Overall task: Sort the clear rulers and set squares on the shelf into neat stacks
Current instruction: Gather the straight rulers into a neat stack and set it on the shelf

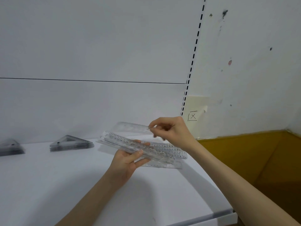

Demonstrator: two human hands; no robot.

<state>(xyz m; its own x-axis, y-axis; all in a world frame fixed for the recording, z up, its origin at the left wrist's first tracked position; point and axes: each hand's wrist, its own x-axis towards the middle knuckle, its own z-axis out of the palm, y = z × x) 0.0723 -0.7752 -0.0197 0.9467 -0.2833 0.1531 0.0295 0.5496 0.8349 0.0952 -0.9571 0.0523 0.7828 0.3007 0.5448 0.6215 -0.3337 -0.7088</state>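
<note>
In the left hand [127, 162], clear, flat, seemingly plastic rulers [162, 152].

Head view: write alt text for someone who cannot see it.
A person's left hand holds a bundle of clear rulers above a white shelf while the right hand pinches the end of a single ruler just above the bundle. A stack of clear set squares and a second stack sit on the shelf to the left.

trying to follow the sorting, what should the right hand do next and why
Probably lay the single ruler onto the bundle, ends aligned: the right hand pinches it just above the fanned bundle that the left hand holds, while the set squares already sit stacked at left.
</note>
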